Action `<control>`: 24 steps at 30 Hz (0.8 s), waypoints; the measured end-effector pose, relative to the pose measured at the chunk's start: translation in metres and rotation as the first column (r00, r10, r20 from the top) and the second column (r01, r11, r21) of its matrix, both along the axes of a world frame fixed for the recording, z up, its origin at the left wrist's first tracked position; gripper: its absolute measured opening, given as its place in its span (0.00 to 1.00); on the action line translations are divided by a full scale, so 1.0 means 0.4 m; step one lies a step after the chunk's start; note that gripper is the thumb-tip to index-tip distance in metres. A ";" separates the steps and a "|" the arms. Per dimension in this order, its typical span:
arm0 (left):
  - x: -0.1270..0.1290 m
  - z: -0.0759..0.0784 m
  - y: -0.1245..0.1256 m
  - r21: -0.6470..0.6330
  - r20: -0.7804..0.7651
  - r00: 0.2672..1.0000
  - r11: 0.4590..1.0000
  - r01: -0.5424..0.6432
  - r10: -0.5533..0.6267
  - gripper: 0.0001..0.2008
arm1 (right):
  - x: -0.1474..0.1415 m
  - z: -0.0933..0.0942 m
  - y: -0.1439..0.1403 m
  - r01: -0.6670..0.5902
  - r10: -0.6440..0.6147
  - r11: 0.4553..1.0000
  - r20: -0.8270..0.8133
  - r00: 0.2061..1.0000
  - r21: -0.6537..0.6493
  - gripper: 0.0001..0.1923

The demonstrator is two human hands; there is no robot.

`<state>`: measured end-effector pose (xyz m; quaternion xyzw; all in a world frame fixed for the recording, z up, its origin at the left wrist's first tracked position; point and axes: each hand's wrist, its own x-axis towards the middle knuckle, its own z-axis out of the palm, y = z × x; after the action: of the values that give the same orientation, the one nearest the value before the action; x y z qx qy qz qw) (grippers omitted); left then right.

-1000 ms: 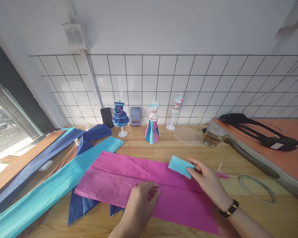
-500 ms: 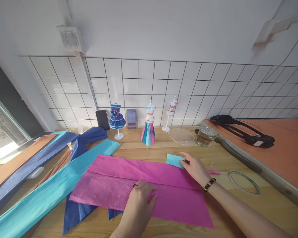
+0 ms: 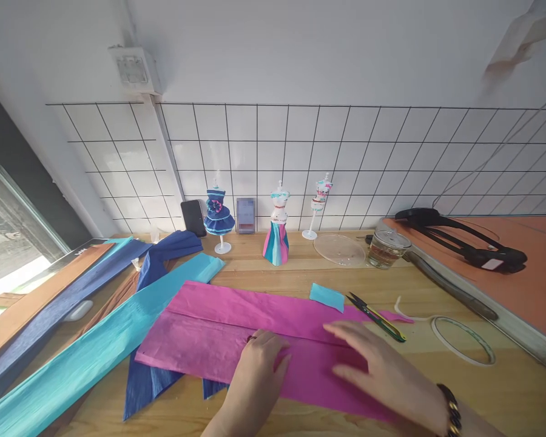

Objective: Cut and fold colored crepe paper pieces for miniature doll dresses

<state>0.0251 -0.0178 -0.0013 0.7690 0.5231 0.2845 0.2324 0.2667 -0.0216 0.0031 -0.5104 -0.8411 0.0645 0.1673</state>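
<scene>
A folded sheet of magenta crepe paper [image 3: 236, 303] lies across the middle of the table. Resting on its centre, my left hand [image 3: 260, 370] has its fingers laid down and its thumb apart. My right hand [image 3: 373, 358] hovers over or just touches the paper's right part, fingers spread with nothing in them. Beyond the paper's upper edge lies a small light-blue paper piece [image 3: 327, 297]. Beside it, on the right, are thread snips [image 3: 377, 317] with dark blades and yellow-green handles.
Turquoise [image 3: 118, 331] and navy [image 3: 148, 388] crepe strips spread at the left. Behind stand small mannequins, one in a navy dress [image 3: 219, 212], one in a striped skirt [image 3: 276, 243]. At right are a clear disc [image 3: 339, 250], a glass jar [image 3: 388, 247] and a tape ring [image 3: 463, 340].
My right hand has left the light-blue piece and come back nearer over the magenta paper, baring the snips. My left hand stays in place. The view has shifted slightly.
</scene>
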 end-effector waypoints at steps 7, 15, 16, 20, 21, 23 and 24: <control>0.003 0.006 -0.003 0.055 0.003 1.000 0.998 -0.005 0.005 0.07 | -0.041 -0.011 -0.068 -0.269 0.234 0.953 0.224 0.946 0.141 0.19; -0.001 0.034 -0.016 0.222 0.087 0.995 0.975 0.031 -0.051 0.07 | -0.045 -0.024 -0.023 -0.069 0.071 0.997 -0.073 0.995 0.033 0.20; -0.002 0.034 -0.020 0.259 0.081 0.993 0.964 0.059 -0.083 0.07 | -0.044 -0.018 -0.014 -0.032 0.029 0.999 -0.122 0.992 -0.022 0.19; -0.005 0.030 -0.031 0.418 0.038 0.979 0.893 0.169 -0.202 0.06 | -0.039 0.016 0.035 0.031 -0.096 0.966 -0.245 0.965 -0.255 0.16; -0.005 0.029 -0.031 0.435 0.035 0.977 0.883 0.174 -0.210 0.06 | -0.037 0.025 0.048 0.038 -0.114 0.958 -0.256 0.960 -0.283 0.16; -0.004 0.027 -0.030 0.433 0.031 0.979 0.886 0.168 -0.201 0.05 | -0.033 0.037 0.074 0.056 -0.137 0.953 -0.260 0.956 -0.297 0.17; -0.003 0.026 -0.029 0.418 0.024 0.981 0.894 0.164 -0.191 0.04 | -0.030 0.040 0.087 0.065 -0.141 0.955 -0.252 0.958 -0.289 0.17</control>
<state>0.0240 -0.0294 0.0090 0.8357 0.3708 0.3912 0.1059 0.2547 0.0131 0.0193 -0.5586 -0.7651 0.2416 0.2101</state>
